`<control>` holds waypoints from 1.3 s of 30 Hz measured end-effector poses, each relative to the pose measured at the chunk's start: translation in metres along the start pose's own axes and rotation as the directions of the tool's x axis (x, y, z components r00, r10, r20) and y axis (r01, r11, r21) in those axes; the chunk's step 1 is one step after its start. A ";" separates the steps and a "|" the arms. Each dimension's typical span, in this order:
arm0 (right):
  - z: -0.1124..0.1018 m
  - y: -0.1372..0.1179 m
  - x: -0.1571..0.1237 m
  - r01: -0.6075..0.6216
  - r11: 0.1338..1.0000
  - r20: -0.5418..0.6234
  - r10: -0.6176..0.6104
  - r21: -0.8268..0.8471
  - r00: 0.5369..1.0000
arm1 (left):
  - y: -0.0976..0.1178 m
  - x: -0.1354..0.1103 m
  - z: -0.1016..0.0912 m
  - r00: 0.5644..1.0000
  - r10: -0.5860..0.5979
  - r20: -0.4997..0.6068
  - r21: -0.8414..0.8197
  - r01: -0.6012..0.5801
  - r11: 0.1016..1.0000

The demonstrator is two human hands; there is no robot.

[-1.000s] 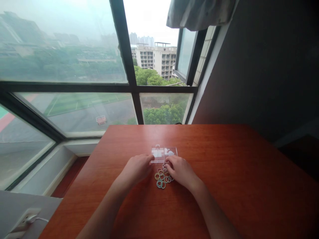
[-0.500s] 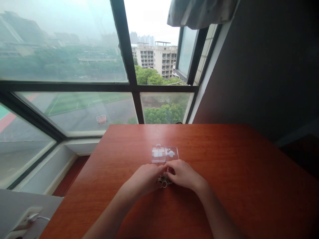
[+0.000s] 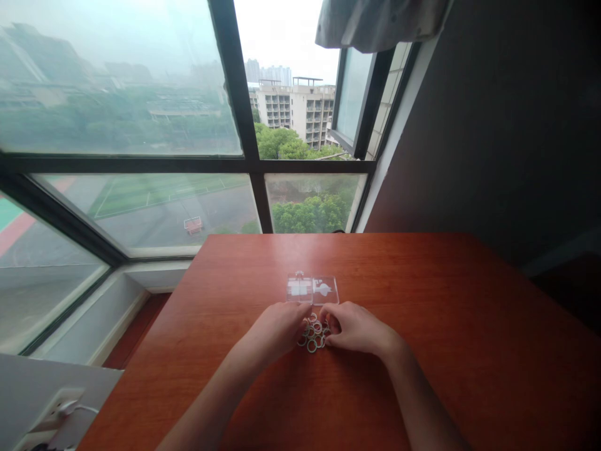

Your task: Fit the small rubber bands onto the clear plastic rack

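A loose pile of small pale rings lies on the reddish-brown table between my hands; their material is too small to tell. My left hand curves around the pile's left side, fingers reaching forward and apart from the thumb. On the right side, my right hand touches the edge of the pile, its thumb and bent fingers apart. Neither hand visibly grips a ring. Just beyond my fingertips stands a clear plastic box, its transparent lid folded out to the right with a white figure printed on it.
The wooden table reaches to a large window with dark frames. A dark wall rises on the right. At lower left, a white plug sits in a wall socket.
My hands have moved apart; the fingertips that met over the rings now rest at either side. More of the ring pile shows, and it looks more spread out.
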State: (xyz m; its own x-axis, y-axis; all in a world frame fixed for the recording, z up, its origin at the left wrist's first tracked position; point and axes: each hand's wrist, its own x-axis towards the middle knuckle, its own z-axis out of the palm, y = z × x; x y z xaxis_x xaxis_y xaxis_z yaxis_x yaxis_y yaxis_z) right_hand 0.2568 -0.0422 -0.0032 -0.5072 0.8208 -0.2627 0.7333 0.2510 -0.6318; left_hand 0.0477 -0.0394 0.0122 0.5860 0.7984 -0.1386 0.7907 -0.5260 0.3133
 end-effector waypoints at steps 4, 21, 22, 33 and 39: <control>0.005 -0.003 0.005 0.046 0.998 -0.111 -0.051 -0.044 0.993 | -0.001 -0.003 -0.008 1.000 -0.004 0.004 -0.005 0.004 1.000; 0.009 0.007 0.019 0.003 0.997 -0.342 -0.030 -0.079 0.939 | -0.012 0.001 -0.012 0.994 -0.081 -0.078 0.086 0.088 0.992; 0.010 0.008 0.020 0.012 0.996 -0.339 -0.041 -0.088 0.940 | -0.012 0.001 -0.010 0.994 -0.082 -0.076 0.090 0.089 0.992; 0.007 0.005 0.017 0.034 0.995 -0.327 -0.065 -0.099 0.943 | -0.011 0.001 -0.007 0.997 -0.062 -0.053 0.106 0.067 0.992; 0.007 0.005 0.017 0.013 0.995 -0.320 -0.045 -0.102 0.947 | -0.011 0.001 -0.007 0.997 -0.052 -0.061 0.103 0.058 0.993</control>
State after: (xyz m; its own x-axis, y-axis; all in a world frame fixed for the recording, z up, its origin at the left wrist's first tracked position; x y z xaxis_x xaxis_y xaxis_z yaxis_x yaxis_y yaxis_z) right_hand 0.2488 -0.0304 -0.0154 -0.3684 0.9296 0.0128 0.7694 0.3126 -0.5571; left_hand 0.0383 -0.0313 0.0156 0.5324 0.8409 -0.0968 0.8373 -0.5063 0.2065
